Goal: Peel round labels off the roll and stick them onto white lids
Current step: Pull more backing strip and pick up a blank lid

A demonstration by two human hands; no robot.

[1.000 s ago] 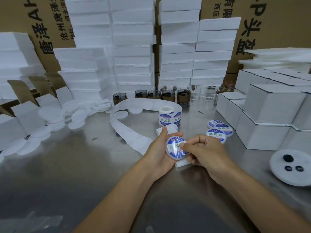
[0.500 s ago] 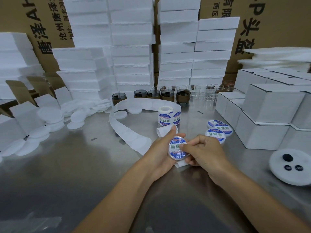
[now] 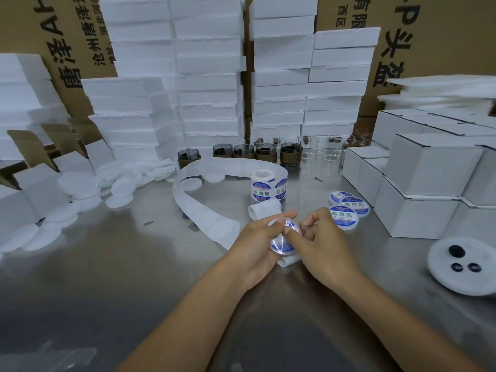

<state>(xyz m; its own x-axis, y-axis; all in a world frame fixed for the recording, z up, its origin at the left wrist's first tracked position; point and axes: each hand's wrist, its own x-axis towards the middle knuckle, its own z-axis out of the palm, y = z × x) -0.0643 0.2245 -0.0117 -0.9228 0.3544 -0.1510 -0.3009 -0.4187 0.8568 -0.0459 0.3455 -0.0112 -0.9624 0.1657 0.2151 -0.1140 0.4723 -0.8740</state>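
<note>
My left hand point(image 3: 256, 244) holds a white lid point(image 3: 282, 244) with a blue round label on it, above the steel table. My right hand point(image 3: 320, 241) pinches that lid's right side, its index finger pressed across the label. The label roll point(image 3: 265, 187) stands just beyond my hands, with a long strip of bare backing paper point(image 3: 200, 210) curling off to the left. Three labelled lids point(image 3: 347, 210) lie to the right of my hands. A heap of plain white lids point(image 3: 80, 194) covers the left of the table.
White cardboard boxes point(image 3: 429, 183) are stacked at the right, foam blocks point(image 3: 209, 89) at the back. Dark and clear glass cups point(image 3: 268, 153) stand in a row behind the roll. A white disc with black caps point(image 3: 464, 267) lies at the right edge.
The lid in my hands has tilted and dropped a little. My right index finger has slid across the label's face.
</note>
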